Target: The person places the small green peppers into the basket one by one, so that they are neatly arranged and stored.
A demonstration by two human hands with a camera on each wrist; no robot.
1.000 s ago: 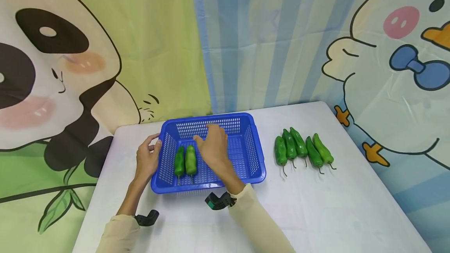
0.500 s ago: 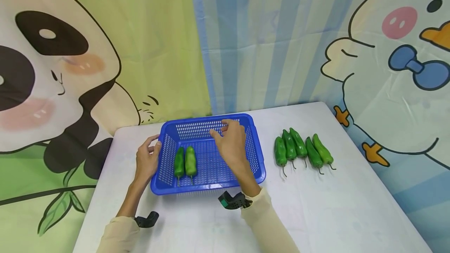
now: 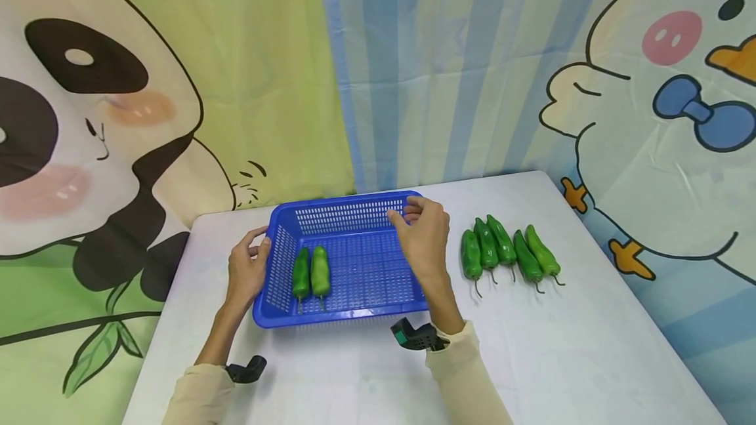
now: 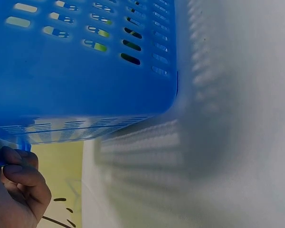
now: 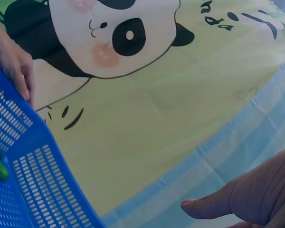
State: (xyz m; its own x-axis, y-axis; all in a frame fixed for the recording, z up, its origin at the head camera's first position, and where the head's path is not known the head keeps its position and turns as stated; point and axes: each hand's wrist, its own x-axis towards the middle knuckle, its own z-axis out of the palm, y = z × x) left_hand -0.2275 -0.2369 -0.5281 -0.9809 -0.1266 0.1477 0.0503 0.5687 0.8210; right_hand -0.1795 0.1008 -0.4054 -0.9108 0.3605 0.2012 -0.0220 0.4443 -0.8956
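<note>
A blue plastic basket (image 3: 360, 312) with slotted walls sits on the white table. Two green peppers (image 3: 321, 271) lie side by side in its left part. My left hand (image 3: 245, 269) grips the basket's left rim; in the left wrist view its fingers (image 4: 26, 178) are bent at the rim. Over the right side of the basket hovers my right hand (image 3: 426, 236), thumb apart from loosely bent fingers, with nothing held. The right wrist view shows that thumb (image 5: 206, 206) extended. Several more green peppers (image 3: 485, 243) lie on the table to the right of the basket.
The white table (image 3: 567, 359) ends at the back against a hanging cloth (image 3: 401, 84) printed with cartoon animals. A dark camera mount is strapped to each wrist, below light sleeves (image 3: 466, 372).
My right hand has moved rightward, from above the middle of the basket to its right rim. The left hand, the basket and the peppers have stayed in place.
</note>
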